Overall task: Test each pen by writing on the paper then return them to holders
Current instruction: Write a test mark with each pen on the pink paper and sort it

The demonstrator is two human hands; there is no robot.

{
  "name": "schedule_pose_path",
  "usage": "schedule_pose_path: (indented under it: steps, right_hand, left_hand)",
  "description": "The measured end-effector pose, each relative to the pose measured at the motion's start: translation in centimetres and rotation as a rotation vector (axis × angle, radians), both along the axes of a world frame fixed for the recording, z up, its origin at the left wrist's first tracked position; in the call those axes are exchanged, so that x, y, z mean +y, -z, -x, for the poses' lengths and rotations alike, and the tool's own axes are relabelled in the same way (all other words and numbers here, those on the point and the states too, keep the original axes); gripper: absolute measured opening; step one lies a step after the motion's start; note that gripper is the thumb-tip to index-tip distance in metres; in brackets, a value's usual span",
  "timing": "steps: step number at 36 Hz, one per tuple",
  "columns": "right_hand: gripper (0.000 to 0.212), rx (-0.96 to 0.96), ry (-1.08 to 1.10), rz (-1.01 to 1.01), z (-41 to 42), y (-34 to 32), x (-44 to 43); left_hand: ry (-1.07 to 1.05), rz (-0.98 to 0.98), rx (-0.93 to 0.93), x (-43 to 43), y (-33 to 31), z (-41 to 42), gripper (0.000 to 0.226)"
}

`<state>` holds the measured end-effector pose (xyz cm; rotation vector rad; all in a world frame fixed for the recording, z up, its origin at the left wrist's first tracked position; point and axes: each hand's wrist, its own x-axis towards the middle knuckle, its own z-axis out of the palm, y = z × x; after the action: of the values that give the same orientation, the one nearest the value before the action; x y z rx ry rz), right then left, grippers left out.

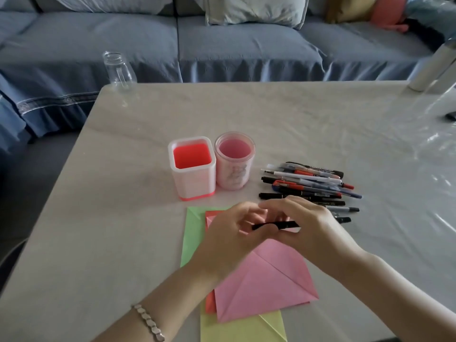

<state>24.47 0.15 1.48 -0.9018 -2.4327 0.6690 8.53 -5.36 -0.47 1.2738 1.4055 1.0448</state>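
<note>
From the head view, I see both hands meeting over the pink paper [266, 280], sharing one black pen [276, 225] that lies crosswise between them. My left hand [229, 233] has its fingers curled round the pen's left end, and my right hand [308, 225] pinches the other end with bent fingers and thumb. I judge a grip at both ends like this to be for pulling the cap off before writing, though the cap itself is hidden by the fingers. The pen is held just above the pink sheet, so its tip should need only a short drop to mark it. That sheet sits on top of a green paper [192, 238], a yellow paper [241, 329] and a red one showing only at its edges, probably as spare writing surfaces. The pile of pens [311, 186] lies on the table [271, 119] just beyond my right hand, within easy reach. The square holder [195, 183] and the round holder [232, 178] stand upright side by side, touching or nearly so, just past the papers. I can see down into both, and neither has a pen in it, so I take the testing to be near its start. A clear bottle [118, 70] stands at the far left corner and looks empty.
</note>
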Motion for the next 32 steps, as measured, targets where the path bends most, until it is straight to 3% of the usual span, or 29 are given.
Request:
schedule_pose_path:
  steps: [4,8,10,13,15,17,25,28,32]
  right_hand:
    - [0.032,0.056,-0.022,-0.086,0.9,0.1,-0.6]
    - [0.031,0.161,0.129,-0.327,1.3,0.6,-0.9]
    - [0.016,0.3,0.322,-0.178,1.5,0.4,-1.8]
    - [0.017,0.488,0.442,0.361,2.4,0.0,-3.0]
    - [0.031,0.563,0.39,0.639,2.7,0.0,-3.4]
    - [0.02,0.618,0.366,0.742,3.2,-0.2,-3.5]
    - [0.044,0.524,0.518,0.494,5.2,0.1,-3.5]
    - [0.05,0.553,0.571,0.399,6.0,0.0,-3.4]
    - [0.045,0.706,0.541,0.561,6.4,0.0,-3.5]
  left_hand:
    - [-0.065,-0.061,-0.099,-0.6,-0.3,0.4,0.009]
    - [-0.318,-0.081,-0.241,-1.1,-0.3,1.4,0.017]
    - [-0.422,-0.079,-0.311,-1.5,-0.3,1.8,0.013]
    - [-0.421,-0.069,-0.354,-2.0,-0.7,2.0,0.016]
    - [-0.292,-0.048,-0.29,-2.3,-0.8,1.9,0.018]
    - [-0.108,-0.045,-0.173,-2.8,-1.0,1.7,0.009]
    - [0.224,-0.258,0.318,-3.0,-1.7,0.6,0.024]
    - [0.158,-0.298,0.39,-2.7,-1.3,0.4,0.03]
    - [0.108,-0.352,0.37,-2.7,-1.8,0.4,0.014]
